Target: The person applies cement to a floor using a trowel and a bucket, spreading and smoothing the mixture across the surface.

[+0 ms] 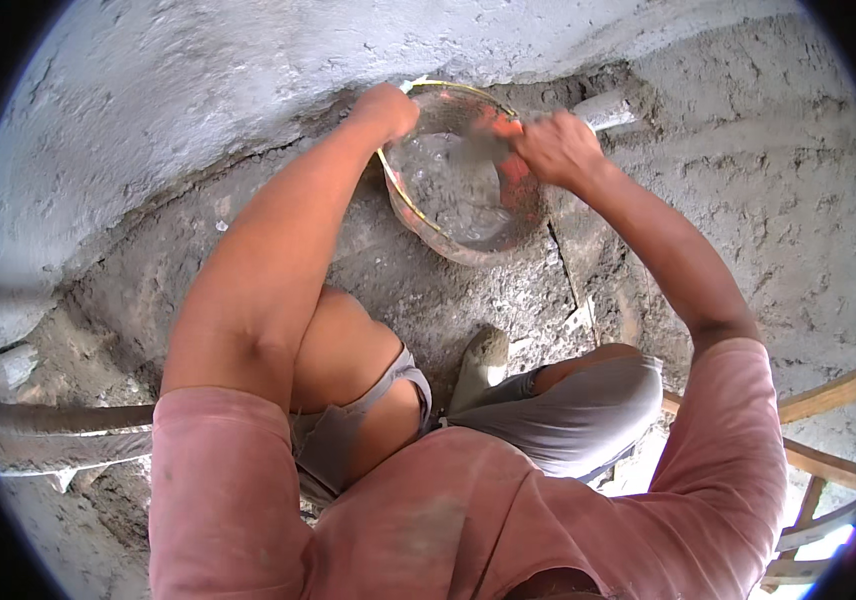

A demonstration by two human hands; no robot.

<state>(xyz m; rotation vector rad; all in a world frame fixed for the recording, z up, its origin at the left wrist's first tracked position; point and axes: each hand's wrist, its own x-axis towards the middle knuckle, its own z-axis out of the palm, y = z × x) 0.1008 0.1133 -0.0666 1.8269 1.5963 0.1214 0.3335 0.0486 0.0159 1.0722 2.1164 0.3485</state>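
A dirt-caked round bucket [468, 255] with reddish inner walls and a pale yellowish rim stands on the ground by the wall. Wet grey mortar [438, 180] lies in it. My left hand [388, 112] is closed on the bucket's far left rim. Over the right side of the bucket, my right hand [558, 148] is closed round the handle end of what looks like a trowel [478, 150]. Its grey blade is smeared by motion above the mortar, and my fingers hide the handle.
A rough plastered wall [198, 80] rises beyond the bucket. A pale pipe end [605, 110] sticks out right of my right hand. Curved wooden pieces [833, 390] stand at the right, and curved bars [63, 430] at the left. My boot [481, 365] rests below the bucket.
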